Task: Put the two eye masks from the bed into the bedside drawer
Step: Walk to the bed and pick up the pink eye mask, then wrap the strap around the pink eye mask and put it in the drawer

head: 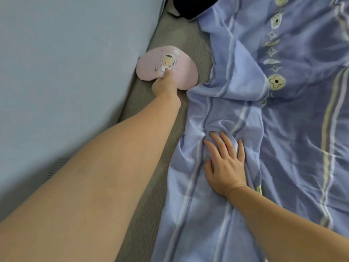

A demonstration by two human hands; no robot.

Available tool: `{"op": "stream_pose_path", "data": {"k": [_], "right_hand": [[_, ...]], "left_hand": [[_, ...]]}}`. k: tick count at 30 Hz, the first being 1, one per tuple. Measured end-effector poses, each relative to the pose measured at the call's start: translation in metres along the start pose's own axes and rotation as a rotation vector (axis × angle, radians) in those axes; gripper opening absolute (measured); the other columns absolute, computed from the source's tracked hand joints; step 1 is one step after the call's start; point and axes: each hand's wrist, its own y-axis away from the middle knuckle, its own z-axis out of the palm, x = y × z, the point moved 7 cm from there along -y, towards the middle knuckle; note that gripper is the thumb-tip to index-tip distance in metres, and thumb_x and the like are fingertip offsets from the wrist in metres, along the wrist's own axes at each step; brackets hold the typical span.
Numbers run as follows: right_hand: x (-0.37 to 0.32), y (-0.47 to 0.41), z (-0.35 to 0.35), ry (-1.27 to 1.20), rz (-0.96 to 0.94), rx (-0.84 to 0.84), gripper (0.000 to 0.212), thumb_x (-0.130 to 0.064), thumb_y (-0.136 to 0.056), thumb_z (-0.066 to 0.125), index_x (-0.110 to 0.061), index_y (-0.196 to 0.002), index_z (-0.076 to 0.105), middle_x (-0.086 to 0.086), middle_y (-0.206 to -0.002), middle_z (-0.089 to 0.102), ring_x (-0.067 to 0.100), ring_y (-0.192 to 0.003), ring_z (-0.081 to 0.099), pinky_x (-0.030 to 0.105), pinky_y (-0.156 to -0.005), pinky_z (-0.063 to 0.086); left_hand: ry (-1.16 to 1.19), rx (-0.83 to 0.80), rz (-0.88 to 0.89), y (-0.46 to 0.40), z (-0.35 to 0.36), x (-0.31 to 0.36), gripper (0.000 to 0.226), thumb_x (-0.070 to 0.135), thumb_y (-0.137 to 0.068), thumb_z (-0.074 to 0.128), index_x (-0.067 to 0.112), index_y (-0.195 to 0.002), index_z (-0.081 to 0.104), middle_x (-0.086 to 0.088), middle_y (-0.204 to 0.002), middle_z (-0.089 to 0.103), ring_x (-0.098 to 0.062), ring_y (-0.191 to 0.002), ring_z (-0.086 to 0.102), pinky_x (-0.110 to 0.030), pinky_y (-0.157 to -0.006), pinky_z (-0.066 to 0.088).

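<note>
The pink eye mask (168, 67) is lying on the grey bed sheet (181, 40), with the wall (66, 63) on one side and the blue blanket (264, 110) on the other. The left hand (165, 86) is pinching the edge of the pink eye mask nearest the person, thumb on top. The right hand (225, 163) is lying flat and open on the blue blanket, nearer the person than the pink eye mask. A dark thing (194, 6), maybe the other mask, is peeking out far past the pink eye mask.
</note>
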Motion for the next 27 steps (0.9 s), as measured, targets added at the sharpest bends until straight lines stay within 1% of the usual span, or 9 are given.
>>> {"op": "stream_pose_path", "data": {"k": [5,10,12,14,16,20,23,24,27], "right_hand": [[0.001,0.001,0.004,-0.020,0.008,-0.011,0.052,-0.035,-0.082,0.034,-0.020,-0.130,0.046,0.004,-0.143,0.044,0.027,-0.137,0.028,0.057,-0.112,0.005],[-0.005,0.001,-0.008,-0.131,0.047,-0.201,0.041,-0.034,-0.092,0.038,-0.023,-0.132,0.044,-0.001,-0.151,0.033,0.020,-0.144,0.012,0.052,-0.115,-0.004],[-0.011,0.016,-0.039,-0.620,0.249,-0.321,0.032,-0.036,-0.096,0.036,-0.025,-0.106,0.064,-0.004,-0.127,0.060,0.017,-0.133,0.038,0.044,-0.113,0.022],[-0.033,0.044,-0.083,-1.082,0.370,-0.406,0.035,-0.042,-0.094,0.040,-0.026,-0.086,0.070,-0.007,-0.092,0.074,0.012,-0.098,0.065,0.033,-0.094,0.047],[-0.060,0.078,-0.133,-1.078,0.225,-0.462,0.032,-0.043,-0.089,0.050,-0.019,-0.090,0.070,0.003,-0.085,0.074,0.010,-0.078,0.067,0.033,-0.079,0.055],[-0.102,0.138,-0.223,-0.991,-0.007,-0.417,0.017,-0.035,-0.086,0.060,-0.020,-0.081,0.066,-0.008,-0.071,0.068,0.005,-0.061,0.062,0.015,-0.052,0.048],[-0.123,0.174,-0.277,-1.017,-0.104,-0.418,0.013,-0.030,-0.086,0.062,-0.019,-0.081,0.067,-0.008,-0.066,0.070,0.015,-0.060,0.065,0.021,-0.051,0.051],[-0.132,0.185,-0.291,-1.038,-0.152,-0.434,0.015,-0.030,-0.085,0.062,-0.015,-0.085,0.067,-0.004,-0.069,0.070,0.021,-0.060,0.066,0.026,-0.050,0.052],[-0.156,0.217,-0.325,-1.043,-0.285,-0.397,0.015,-0.033,-0.083,0.064,-0.018,-0.083,0.066,-0.011,-0.067,0.064,0.007,-0.055,0.058,0.019,-0.047,0.046]], "left_hand": [[-0.219,0.022,0.180,0.052,-0.059,-0.013,0.028,0.019,-0.094,0.046,0.006,-0.115,0.057,-0.005,-0.103,0.061,-0.019,-0.092,0.057,-0.023,-0.067,0.049],[-0.276,-0.213,0.202,0.140,-0.113,-0.023,0.015,0.021,-0.092,0.052,0.023,-0.102,0.063,0.003,-0.106,0.066,-0.018,-0.104,0.059,-0.040,-0.092,0.049],[-0.316,-0.312,0.185,0.185,-0.128,-0.026,0.015,0.023,-0.092,0.054,0.026,-0.100,0.066,0.007,-0.103,0.069,-0.016,-0.102,0.060,-0.037,-0.089,0.049],[-0.347,-0.338,0.184,0.235,-0.145,-0.026,0.015,0.025,-0.092,0.055,0.032,-0.091,0.069,0.014,-0.092,0.072,-0.012,-0.092,0.062,-0.033,-0.079,0.051],[-0.371,-0.291,0.189,0.286,-0.163,-0.021,0.015,0.027,-0.091,0.056,0.034,-0.086,0.069,0.012,-0.084,0.072,-0.014,-0.086,0.063,-0.031,-0.072,0.050],[-0.360,-0.164,0.284,0.384,-0.193,0.002,0.010,0.021,-0.087,0.062,0.023,-0.097,0.058,0.004,-0.088,0.063,-0.021,-0.090,0.058,-0.033,-0.075,0.050],[-0.653,-0.084,0.623,0.451,-0.215,0.031,0.070,0.017,-0.077,0.074,0.014,-0.134,0.035,0.001,-0.118,0.042,-0.013,-0.112,0.041,-0.022,-0.092,0.037],[-0.750,-0.124,0.726,0.474,-0.218,0.037,0.073,0.018,-0.076,0.074,0.017,-0.137,0.034,0.005,-0.125,0.036,-0.007,-0.118,0.034,-0.016,-0.095,0.031],[-0.737,-0.217,0.809,0.529,-0.234,0.051,0.033,0.013,-0.083,0.067,0.038,-0.103,0.058,0.013,-0.105,0.059,0.006,-0.093,0.052,-0.007,-0.077,0.039]]}}
